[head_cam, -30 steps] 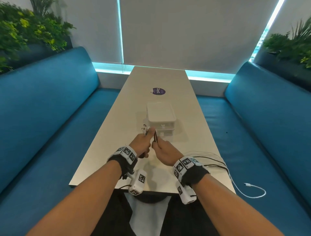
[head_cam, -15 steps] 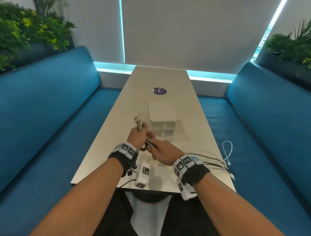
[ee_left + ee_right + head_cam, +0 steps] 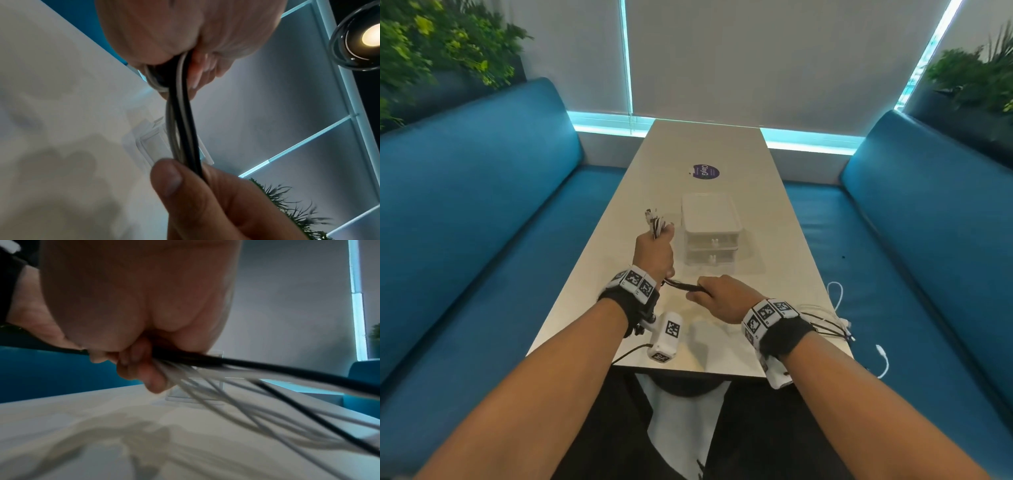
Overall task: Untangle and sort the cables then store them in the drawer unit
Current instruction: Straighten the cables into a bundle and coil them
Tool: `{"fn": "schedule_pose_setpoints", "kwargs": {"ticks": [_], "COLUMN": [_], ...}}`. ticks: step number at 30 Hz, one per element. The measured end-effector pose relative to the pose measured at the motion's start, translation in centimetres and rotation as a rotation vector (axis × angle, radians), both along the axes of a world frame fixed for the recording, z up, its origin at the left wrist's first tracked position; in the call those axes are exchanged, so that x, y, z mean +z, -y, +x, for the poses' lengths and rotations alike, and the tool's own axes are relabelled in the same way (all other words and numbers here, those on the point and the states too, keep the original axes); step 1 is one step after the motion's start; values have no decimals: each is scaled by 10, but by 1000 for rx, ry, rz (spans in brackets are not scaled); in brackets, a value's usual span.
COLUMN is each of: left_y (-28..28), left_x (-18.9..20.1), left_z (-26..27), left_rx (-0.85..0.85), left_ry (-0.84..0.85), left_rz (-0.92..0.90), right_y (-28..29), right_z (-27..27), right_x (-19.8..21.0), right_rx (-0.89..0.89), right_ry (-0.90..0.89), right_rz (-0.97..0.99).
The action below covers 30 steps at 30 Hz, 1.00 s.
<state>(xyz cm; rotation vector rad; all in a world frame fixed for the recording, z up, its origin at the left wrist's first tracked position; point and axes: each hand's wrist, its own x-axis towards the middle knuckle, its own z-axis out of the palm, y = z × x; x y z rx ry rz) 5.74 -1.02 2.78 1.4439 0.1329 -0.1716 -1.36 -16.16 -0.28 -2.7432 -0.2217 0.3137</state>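
A bundle of black and white cables (image 3: 683,285) stretches between both hands above the near half of the white table (image 3: 774,240). My left hand (image 3: 655,251) grips the bundle in a fist, with the connector ends (image 3: 653,222) sticking up past the knuckles. My right hand (image 3: 717,294) grips the same cables (image 3: 183,129) a short way along, thumb on top. Behind that hand the loose cable tails (image 3: 267,394) fan out over the table's right edge (image 3: 832,322). The white two-drawer unit (image 3: 710,233) stands just beyond the hands, both drawers shut.
Blue benches (image 3: 482,222) run along both sides of the table. A purple round sticker (image 3: 705,171) lies farther up the table. A white cable end (image 3: 881,356) dangles over the right bench. Planters sit behind both benches.
The hands have drawn apart: my left hand rose and moved left with the connector ends, my right slid back along the bundle. The trailing cables were pulled up toward the table.
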Motion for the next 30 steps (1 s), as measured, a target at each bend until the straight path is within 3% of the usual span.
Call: {"fn": "schedule_pose_setpoints", "kwargs": {"ticks": [6,10,12,16,22,30], "left_y": [-9,-3,2,3,2,3], "left_x": [-1,-13,-20,-27,-32,-21], "left_z": [1,-5,-13,-24,-20,-19], "left_rx": [-203,-463,-556,-594,-762,-783], "left_ry": [3,38,46,-20,201,301], "left_rz": [37,334,390,317,845,978], "right_y": [25,27,25,21,12,13], "right_z": [0,2,6,9,9,13], "right_x": [4,12,17,17,13,15], "right_rx": [-31,-52,-65,-88,-118,-161], "right_ry": [-62,-35,-1,9,0,53], "right_rz": [-132,-117,-104,-124,-168,-118]}}
